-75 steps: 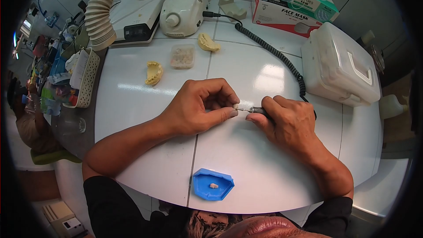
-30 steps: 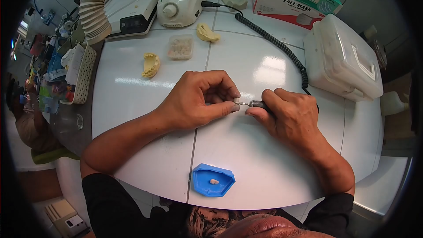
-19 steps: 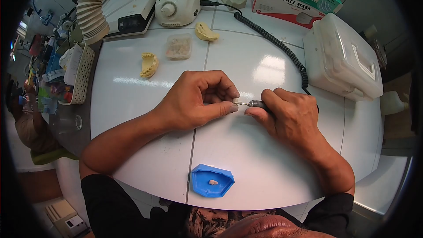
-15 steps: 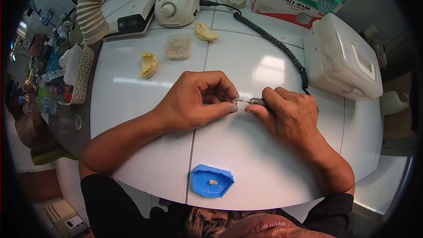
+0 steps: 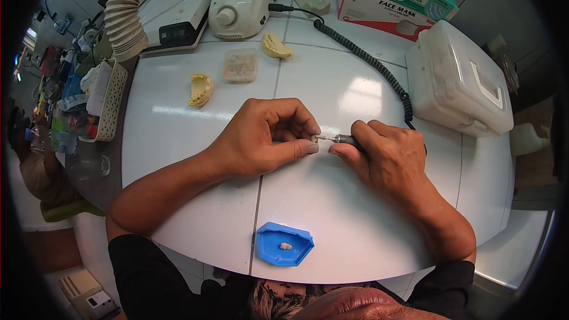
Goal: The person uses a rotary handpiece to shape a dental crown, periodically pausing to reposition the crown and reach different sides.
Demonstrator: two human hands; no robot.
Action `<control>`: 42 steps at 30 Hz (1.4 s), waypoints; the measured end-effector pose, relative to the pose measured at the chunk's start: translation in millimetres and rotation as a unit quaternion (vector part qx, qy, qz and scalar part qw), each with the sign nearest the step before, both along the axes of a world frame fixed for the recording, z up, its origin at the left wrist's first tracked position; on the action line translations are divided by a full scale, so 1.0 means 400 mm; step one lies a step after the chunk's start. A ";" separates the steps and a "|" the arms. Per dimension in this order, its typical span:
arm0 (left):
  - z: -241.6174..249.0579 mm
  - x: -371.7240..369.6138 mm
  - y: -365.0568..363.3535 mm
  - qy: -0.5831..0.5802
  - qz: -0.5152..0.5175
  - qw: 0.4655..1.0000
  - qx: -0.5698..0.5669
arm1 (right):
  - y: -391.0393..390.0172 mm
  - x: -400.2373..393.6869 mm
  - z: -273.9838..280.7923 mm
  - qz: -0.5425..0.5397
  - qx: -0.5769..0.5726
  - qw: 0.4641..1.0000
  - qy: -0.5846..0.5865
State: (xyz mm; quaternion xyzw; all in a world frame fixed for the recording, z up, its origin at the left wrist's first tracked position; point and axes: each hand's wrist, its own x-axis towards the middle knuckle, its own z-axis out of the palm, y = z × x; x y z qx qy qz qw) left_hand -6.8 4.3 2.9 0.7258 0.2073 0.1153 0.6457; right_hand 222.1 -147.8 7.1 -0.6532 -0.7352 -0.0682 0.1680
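Observation:
My left hand (image 5: 267, 133) pinches a small pale dental crown (image 5: 315, 138) between thumb and fingertips; most of it is hidden by them. In my right hand (image 5: 388, 151) is a rotary handpiece (image 5: 345, 139), gripped like a pen and pointing left. Its thin bur reaches the crown, or very close to it; the exact contact is too small to make out. Nearer my body, a blue tray (image 5: 267, 253) holds a small pale tooth-like piece (image 5: 285, 246).
Two yellow dental casts (image 5: 201, 89) (image 5: 276, 46) and a clear box (image 5: 240, 65) lie beyond my hands. Behind are a control unit (image 5: 242, 5), a ribbed hose (image 5: 124, 15) and mask boxes (image 5: 391, 3). A coiled cord (image 5: 370, 56) passes a white case (image 5: 459, 80). Another person (image 5: 44, 172) sits far left.
Both hands hold almost the same pose, with only a slight shift of the handpiece at the crown. The whole view has moved a little.

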 end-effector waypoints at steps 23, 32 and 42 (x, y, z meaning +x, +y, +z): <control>-0.020 -0.001 0.001 -0.050 0.003 0.998 -0.022 | -0.004 0.006 -0.005 -0.009 0.010 0.999 0.033; -0.020 0.000 0.001 -0.049 -0.008 0.999 0.021 | -0.007 0.004 -0.001 -0.002 0.000 1.000 0.027; -0.018 -0.003 0.000 -0.042 -0.003 0.999 0.011 | -0.006 0.006 0.002 0.006 -0.002 1.000 0.022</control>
